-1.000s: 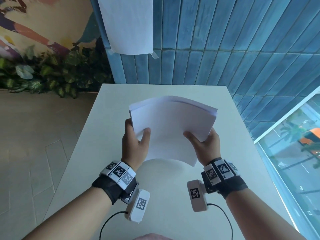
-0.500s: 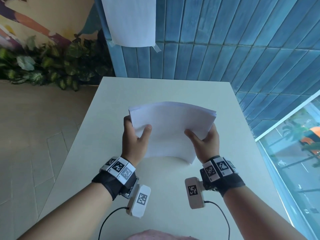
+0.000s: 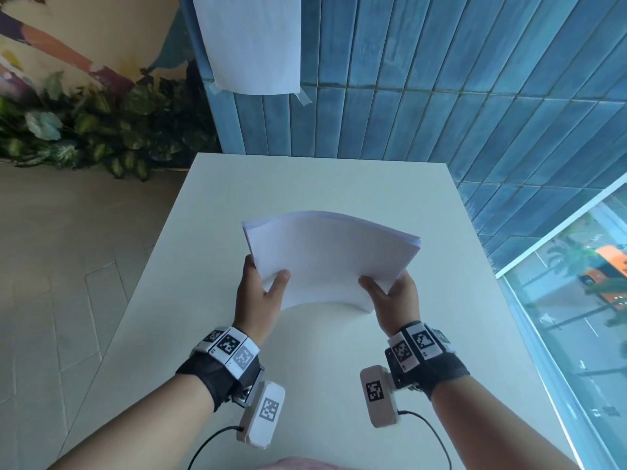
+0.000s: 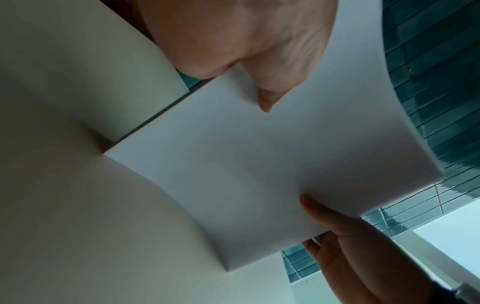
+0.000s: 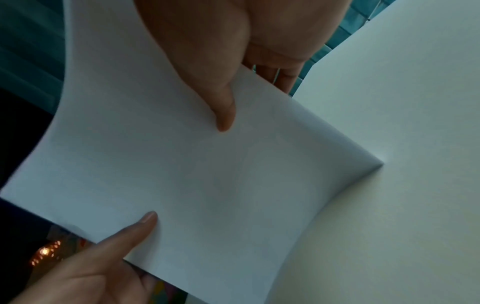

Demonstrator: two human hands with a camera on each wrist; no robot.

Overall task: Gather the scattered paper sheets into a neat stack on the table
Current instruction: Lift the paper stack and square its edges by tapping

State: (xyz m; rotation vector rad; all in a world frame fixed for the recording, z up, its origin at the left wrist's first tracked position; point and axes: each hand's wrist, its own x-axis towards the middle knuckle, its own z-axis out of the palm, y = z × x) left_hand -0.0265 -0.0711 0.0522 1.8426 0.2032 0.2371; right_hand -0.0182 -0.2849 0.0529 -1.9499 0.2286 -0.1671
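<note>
Paper sheets (image 3: 330,257) are already together as one bundle, and you have them up off the table (image 3: 210,232), held between your two hands rather than lying on it. Your left hand (image 3: 259,296) grasps the near left corner, thumb laid on top and the other fingers tucked underneath; your right hand (image 3: 395,293) pinches the near right corner the same way, which both wrist views confirm, each showing a thumb pressed flat on the top sheet. So the whole bundle lies away from your grip: both holds sit on the near edge, and the paper runs forward from there toward the blue tiled wall (image 3: 441,96). Its long side runs left to right between your hands, and it bows upward in the middle, with the near edge arching clear of the table. The far left corner shows sheet edges slightly fanned, so I judge the stack is not yet squared. Neither hand is nearer the load; they share it evenly. Since the free edge is the far one, the lowering most likely has to bring that edge down first or flatten the bow as you go, otherwise the unsupported far half may slide or splay when it meets the table
</note>
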